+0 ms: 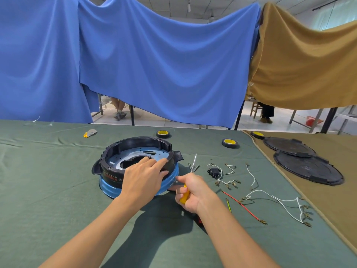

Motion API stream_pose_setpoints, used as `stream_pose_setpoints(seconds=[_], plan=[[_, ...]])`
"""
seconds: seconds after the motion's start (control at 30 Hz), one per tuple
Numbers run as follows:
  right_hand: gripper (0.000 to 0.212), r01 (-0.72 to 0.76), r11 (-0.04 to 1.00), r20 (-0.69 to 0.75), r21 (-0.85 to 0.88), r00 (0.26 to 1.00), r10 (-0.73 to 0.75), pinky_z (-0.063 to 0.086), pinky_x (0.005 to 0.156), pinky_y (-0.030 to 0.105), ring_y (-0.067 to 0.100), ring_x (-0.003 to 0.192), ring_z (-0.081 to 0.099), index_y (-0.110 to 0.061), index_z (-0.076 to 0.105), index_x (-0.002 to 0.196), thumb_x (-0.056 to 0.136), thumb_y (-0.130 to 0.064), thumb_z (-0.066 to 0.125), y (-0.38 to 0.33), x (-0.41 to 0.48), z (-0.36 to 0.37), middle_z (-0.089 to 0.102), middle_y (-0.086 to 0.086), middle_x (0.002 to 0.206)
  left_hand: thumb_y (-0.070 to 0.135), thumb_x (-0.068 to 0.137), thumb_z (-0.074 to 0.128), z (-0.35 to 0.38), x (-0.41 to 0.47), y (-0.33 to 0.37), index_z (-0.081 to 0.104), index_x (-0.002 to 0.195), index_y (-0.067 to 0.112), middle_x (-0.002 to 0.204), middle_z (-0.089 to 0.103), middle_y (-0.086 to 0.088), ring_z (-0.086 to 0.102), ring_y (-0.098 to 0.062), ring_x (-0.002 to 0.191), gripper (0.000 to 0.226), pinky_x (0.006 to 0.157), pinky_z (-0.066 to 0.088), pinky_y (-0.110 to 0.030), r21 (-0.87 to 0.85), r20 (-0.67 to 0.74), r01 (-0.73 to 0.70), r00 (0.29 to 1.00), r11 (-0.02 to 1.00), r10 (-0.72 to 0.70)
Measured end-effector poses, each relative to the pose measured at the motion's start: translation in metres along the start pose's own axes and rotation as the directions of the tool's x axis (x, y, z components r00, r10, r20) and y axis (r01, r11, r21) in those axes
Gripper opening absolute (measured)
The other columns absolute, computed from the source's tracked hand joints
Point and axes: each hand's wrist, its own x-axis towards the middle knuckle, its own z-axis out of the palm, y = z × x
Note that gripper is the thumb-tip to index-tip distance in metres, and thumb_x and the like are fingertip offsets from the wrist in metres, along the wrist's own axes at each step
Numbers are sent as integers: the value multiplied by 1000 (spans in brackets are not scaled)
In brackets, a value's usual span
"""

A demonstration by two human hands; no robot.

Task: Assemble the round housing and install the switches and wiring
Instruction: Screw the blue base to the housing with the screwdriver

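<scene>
The near rim of the round housing (135, 145) is touched by the left hand (144, 176), fingers straight; just right, a screwdriver (194, 163) is gripped in the right hand (190, 192); wires (227, 183) are spread further right

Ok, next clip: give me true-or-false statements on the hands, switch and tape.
1. The right hand grips a screwdriver. True.
2. The left hand rests on the housing. True.
3. The switch is fitted in the housing. False: the switch lies loose on the cloth, right of the housing.
4. Only one tape roll is in view. False: there are three tape rolls.
</scene>
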Motion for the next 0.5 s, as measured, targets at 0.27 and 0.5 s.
stream_pose_setpoints(seconds=[0.27, 0.5], plan=[[28, -16, 1000, 10, 2, 1000, 16, 30, 34, 17, 4, 31, 29, -3, 53, 123, 98, -6, 40, 1, 4, -1, 66, 19, 102, 52, 60, 86, 0, -5, -2, 71, 102, 15, 73, 67, 1, 62, -22, 66, 58, 48, 45, -30, 85, 94, -86, 993, 993, 77], [27, -8, 1000, 13, 24, 1000, 8, 30, 36, 17, 4, 32, 30, -3, 55, 121, 97, -8, 44, 0, -1, -1, 57, 20, 132, 59, 45, 88, -2, -10, -6, 65, 114, 7, 85, 64, -7, 60, -27, 76, 89, 60, 48, -37, 205, 192, -180, 971, 962, 141]])
